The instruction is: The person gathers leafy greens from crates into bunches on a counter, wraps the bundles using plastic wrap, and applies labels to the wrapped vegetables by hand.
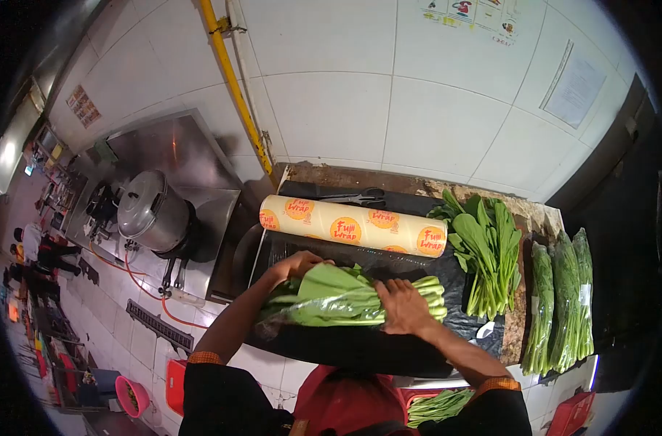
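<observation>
A bunch of leafy greens [338, 298], partly covered in clear film, lies across the dark work surface with its leaves to the left and its cut stems to the right. My left hand [302, 266] is closed on the upper edge of the leafy end, its fingertips partly hidden. Over the stem end, my right hand [403, 305] grips the bunch from above. Just behind the bunch lies a Fuji Wrap film roll [345, 229]. Unwrapped greens [487, 254] rest to the right of the roll.
Wrapped green bundles [556, 305] lie at the right edge. Scissors [356, 198] are behind the roll. A lidded pot [153, 211] stands on the stove at left. Below are more greens [440, 408] and a pink basin [132, 396]. People [40, 247] stand far left.
</observation>
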Motion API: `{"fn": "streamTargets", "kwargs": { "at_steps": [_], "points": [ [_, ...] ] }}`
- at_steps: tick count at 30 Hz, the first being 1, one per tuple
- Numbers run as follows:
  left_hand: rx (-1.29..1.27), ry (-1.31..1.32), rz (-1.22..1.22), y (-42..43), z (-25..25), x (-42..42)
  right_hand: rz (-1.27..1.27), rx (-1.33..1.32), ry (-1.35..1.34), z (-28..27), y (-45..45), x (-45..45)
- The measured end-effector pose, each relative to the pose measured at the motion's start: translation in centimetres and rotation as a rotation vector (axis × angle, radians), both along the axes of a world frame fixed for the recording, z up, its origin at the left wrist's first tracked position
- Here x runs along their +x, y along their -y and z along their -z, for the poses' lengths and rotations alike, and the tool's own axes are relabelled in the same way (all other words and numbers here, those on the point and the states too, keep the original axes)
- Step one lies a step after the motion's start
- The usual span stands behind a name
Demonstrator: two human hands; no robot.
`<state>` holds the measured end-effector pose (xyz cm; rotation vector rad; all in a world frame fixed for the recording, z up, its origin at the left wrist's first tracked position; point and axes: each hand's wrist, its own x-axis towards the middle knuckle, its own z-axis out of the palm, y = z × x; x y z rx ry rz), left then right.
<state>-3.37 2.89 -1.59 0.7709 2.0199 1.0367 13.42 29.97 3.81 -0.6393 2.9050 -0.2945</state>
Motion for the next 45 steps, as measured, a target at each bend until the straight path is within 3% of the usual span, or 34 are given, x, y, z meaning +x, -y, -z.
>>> {"fn": "streamTargets", "kwargs": {
  "at_steps": [1,2,3,5,7,9,11,13,15,16,18,21,25,28,30,34,37,39,41,45],
  "points": [
    [0.221,0.129,-0.073,1.3,1.4,-0.4,-0.002,-0.036,0.063,-0.1,-0.4,-0.9],
    [0.184,-0.178,0.157,2.1,-0.5,-1.6,0.01,-0.017,0.262,-1.8,-0.4,-2.0],
    [0.183,-0.174,0.155,3.8,0.6,-2.8,-0.007,-0.083,0.184,-0.2,-1.1,-2.6],
    [0.147,0.04,0.054,7.3,4.0,-5.4,-0.036,-0.105,0.352,-0.8,-1.5,-4.3],
    [-0.099,-0.401,-0.003,8.4,-2.3,-4.5,-0.028,-0.104,0.456,-2.7,-1.4,-5.5],
    [0.108,-0.454,-0.611,8.0,-8.0,-1.6,-0.01,-0.105,0.559,-2.6,-1.4,-6.0],
    [-0.164,-0.951,-0.76,3.6,-15.3,4.6,-0.099,-0.164,0.482,-0.4,-2.3,-6.5],
    [0.106,-0.993,-0.241,0.0,-14.4,9.5,-0.134,-0.2,0.49,0.0,-2.7,-6.9],
    [-0.055,-1.095,0.375,-4.1,-10.9,12.3,-0.142,-0.156,0.563,-0.9,-2.4,-7.3],
    [-0.051,-1.097,0.369,-4.8,-9.9,11.4,-0.134,-0.132,0.526,-0.4,-2.3,-7.0],
    [-0.348,-1.112,0.422,-6.0,-8.2,8.5,-0.091,-0.109,0.495,-0.2,-2.1,-6.0],
    [-0.411,-0.747,0.411,-6.5,-8.6,6.2,0.025,-0.085,0.551,-1.9,-1.2,-5.5],
    [-0.394,-0.721,0.434,-6.9,-7.5,4.7,0.062,-0.138,0.535,-1.7,-1.4,-5.2],
    [-0.423,-0.63,0.496,-7.6,-7.6,3.0,0.084,-0.114,0.341,-2.2,-0.8,-3.9],
    [-0.441,-0.451,0.517,-8.1,-7.6,1.6,0.083,-0.036,-0.006,-2.2,0.0,-2.9],
    [-0.446,-0.265,0.566,-8.7,-7.0,0.0,0.114,-0.058,0.144,-0.6,-0.7,-4.1],
    [-0.27,-0.384,0.521,-7.0,-7.6,0.8,0.085,-0.03,0.063,-0.1,-0.9,-3.7],
    [-0.347,-0.411,0.515,-4.8,-8.8,1.3,0.073,-0.039,0.005,-0.1,-0.5,-2.9],
    [-0.402,-0.689,0.418,-2.0,-8.1,2.1,0.139,0.01,-0.005,-0.9,0.1,-2.4],
    [-0.36,-0.515,0.334,-1.3,-7.3,2.1,0.117,0.04,0.019,-0.6,0.0,-2.6]
  ]
}}
